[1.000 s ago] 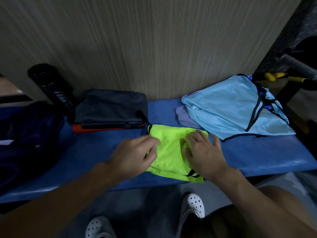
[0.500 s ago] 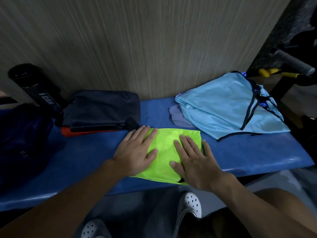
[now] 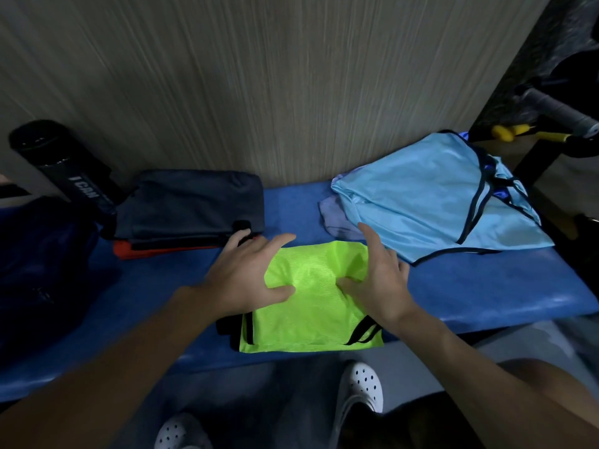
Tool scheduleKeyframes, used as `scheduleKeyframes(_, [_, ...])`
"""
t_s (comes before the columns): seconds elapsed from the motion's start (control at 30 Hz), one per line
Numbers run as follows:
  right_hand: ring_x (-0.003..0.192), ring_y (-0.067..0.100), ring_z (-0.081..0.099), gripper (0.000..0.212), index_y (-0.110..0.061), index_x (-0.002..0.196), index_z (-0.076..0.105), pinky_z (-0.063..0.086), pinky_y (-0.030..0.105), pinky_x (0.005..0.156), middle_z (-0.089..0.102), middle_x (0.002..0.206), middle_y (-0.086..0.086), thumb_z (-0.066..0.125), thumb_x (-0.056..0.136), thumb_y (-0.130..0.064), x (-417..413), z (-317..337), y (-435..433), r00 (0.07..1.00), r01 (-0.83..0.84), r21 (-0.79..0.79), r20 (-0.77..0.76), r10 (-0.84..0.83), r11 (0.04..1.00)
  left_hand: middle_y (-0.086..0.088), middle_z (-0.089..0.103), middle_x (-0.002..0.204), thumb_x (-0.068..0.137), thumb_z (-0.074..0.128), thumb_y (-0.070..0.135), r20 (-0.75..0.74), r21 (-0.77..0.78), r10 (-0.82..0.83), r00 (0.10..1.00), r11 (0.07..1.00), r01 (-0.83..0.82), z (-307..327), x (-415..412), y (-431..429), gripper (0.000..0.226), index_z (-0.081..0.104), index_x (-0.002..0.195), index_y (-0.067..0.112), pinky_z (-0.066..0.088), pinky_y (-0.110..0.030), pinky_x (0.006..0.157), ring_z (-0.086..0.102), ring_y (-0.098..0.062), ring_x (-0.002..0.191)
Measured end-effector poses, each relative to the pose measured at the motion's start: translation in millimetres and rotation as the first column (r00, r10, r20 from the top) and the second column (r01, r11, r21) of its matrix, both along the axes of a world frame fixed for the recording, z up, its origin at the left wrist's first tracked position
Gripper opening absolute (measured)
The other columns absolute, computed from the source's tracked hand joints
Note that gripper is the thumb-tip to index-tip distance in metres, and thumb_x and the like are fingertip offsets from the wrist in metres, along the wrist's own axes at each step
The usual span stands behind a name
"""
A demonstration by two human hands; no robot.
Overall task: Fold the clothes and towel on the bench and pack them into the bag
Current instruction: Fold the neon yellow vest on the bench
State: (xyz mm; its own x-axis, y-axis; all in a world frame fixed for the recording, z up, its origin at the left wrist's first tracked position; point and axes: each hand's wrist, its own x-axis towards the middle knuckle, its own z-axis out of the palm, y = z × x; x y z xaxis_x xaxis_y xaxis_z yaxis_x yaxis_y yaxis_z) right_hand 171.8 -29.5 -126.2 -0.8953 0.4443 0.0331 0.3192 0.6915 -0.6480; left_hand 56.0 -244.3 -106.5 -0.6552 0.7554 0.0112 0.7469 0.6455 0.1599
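Note:
A neon green mesh garment [image 3: 311, 306] with black trim lies folded at the front of the blue bench [image 3: 486, 286]. My left hand [image 3: 246, 273] rests on its left edge and my right hand [image 3: 379, 280] on its right edge. The fingers of both are spread and fairly straight, and the thumbs press inward so the fabric bunches between them. A light blue garment [image 3: 421, 196] lies unfolded at the right over a lilac cloth [image 3: 334, 215]. A folded dark grey stack [image 3: 194, 199] sits on an orange item [image 3: 136, 251] at the back left. The dark navy bag [image 3: 39, 264] is at the far left.
A black bottle [image 3: 64, 170] leans against the wood-grain wall behind the bag. Gym equipment with a yellow handle [image 3: 518, 132] stands past the bench's right end. My white shoes [image 3: 363, 390] are on the floor below the bench's front edge.
My hands have slid from lying flat on top of the green garment out to its two sides, thumbs now pushing the fabric together. The garment sits slightly nearer the bench's front edge.

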Motion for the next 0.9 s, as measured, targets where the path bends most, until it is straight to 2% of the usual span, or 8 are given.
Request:
scheduleKeyframes(0.07, [0.115,0.022,0.045,0.095,-0.038,0.15,0.018,0.029,0.037,0.104,0.054,0.112,-0.005,0.078,0.078,-0.02,1.4,-0.9,-1.5,0.999,-0.035,-0.097,-0.045,0.031,0.995,0.009,0.054,0.104,0.071,0.054,0.074,0.008,0.017,-0.015,1.0,1.0,0.015,1.8,1.1,-1.5,0.091,0.021,0.149,0.04,0.0,-0.025,0.117,0.052,-0.013,0.109])
scheduleKeyframes(0.17, [0.074,0.021,0.054,0.091,-0.044,0.145,0.023,0.048,0.029,0.072,0.054,0.077,0.005,0.071,0.079,-0.005,4.6,-2.2,-4.2,0.993,-0.06,-0.253,-0.113,0.032,0.966,0.007,0.056,0.113,0.072,0.069,0.068,0.025,0.051,-0.02,0.999,0.999,0.019,9.0,4.8,-4.6,0.094,0.023,0.15,0.041,-0.004,-0.016,0.113,0.04,-0.014,0.121])
scheduleKeyframes(0.27, [0.067,0.022,0.056,0.091,-0.048,0.142,0.024,0.048,0.029,0.063,0.059,0.081,0.017,0.071,0.079,-0.005,5.4,-0.2,-5.3,0.988,-0.105,-0.236,-0.136,0.074,0.966,0.004,0.057,0.125,0.071,0.078,0.056,0.016,0.102,-0.037,0.999,0.994,0.035,11.7,7.7,-8.4,0.091,0.033,0.148,0.033,-0.013,-0.001,0.104,0.025,-0.008,0.127])
scheduleKeyframes(0.4, [0.076,0.018,0.062,0.096,-0.044,0.149,0.02,0.049,0.023,0.067,0.062,0.09,0.007,0.076,0.078,-0.011,5.6,5.7,-9.1,0.99,-0.138,-0.265,-0.067,0.124,0.954,0.022,0.043,0.137,0.07,0.081,0.047,0.187,0.19,0.028,0.982,0.98,-0.065,5.0,11.2,-19.7,0.09,0.028,0.142,0.05,0.04,-0.031,0.104,0.051,-0.011,0.119])
scheduleKeyframes(0.53, [0.046,0.008,0.046,0.086,-0.041,0.144,0.028,0.044,0.026,0.051,0.048,0.059,0.004,0.075,0.079,-0.011,2.2,7.2,-14.4,0.993,-0.113,-0.215,-0.06,0.102,0.97,0.022,0.042,0.105,0.071,0.085,0.022,0.267,0.429,0.056,0.962,0.887,-0.171,-4.1,14.1,-31.2,0.099,0.024,0.138,0.061,0.049,-0.033,0.086,0.052,-0.005,0.092])
scheduleKeyframes(0.7, [0.051,0.014,0.046,0.08,-0.045,0.137,0.03,0.046,0.03,0.056,0.059,0.073,0.013,0.072,0.079,-0.009,-9.5,15.3,-26.4,0.983,-0.103,-0.254,-0.171,0.06,0.962,0.009,0.044,0.118,0.072,0.081,0.002,0.337,0.662,0.144,0.93,0.666,-0.343,-6.7,20.5,-40.3,0.107,0.023,0.142,0.058,0.036,-0.001,0.087,0.049,-0.001,0.11])
scheduleKeyframes(0.8, [0.072,0.012,0.059,0.084,-0.04,0.143,0.03,0.053,0.024,0.071,0.066,0.104,0.013,0.072,0.08,-0.004,-24.6,23.5,-40.5,0.96,-0.151,-0.314,-0.273,0.063,0.937,0.007,0.045,0.122,0.072,0.079,-0.005,0.354,0.723,0.196,0.915,0.563,-0.4,3.9,16.1,-46.4,0.098,0.031,0.14,0.046,0.031,0.0,0.093,0.042,0.009,0.118])
scheduleKeyframes(0.9, [0.093,0.004,0.053,0.082,-0.024,0.147,0.032,0.038,-0.002,0.074,0.057,0.119,-0.001,0.071,0.08,0.004,-45.2,40.6,-58.9,0.933,-0.175,-0.336,-0.358,0.046,0.925,0.009,0.046,0.125,0.07,0.079,-0.006,0.342,0.756,0.23,0.911,0.509,-0.412,20.8,-0.3,-54.6,0.089,0.037,0.134,0.04,0.035,-0.014,0.1,0.044,0.002,0.123])
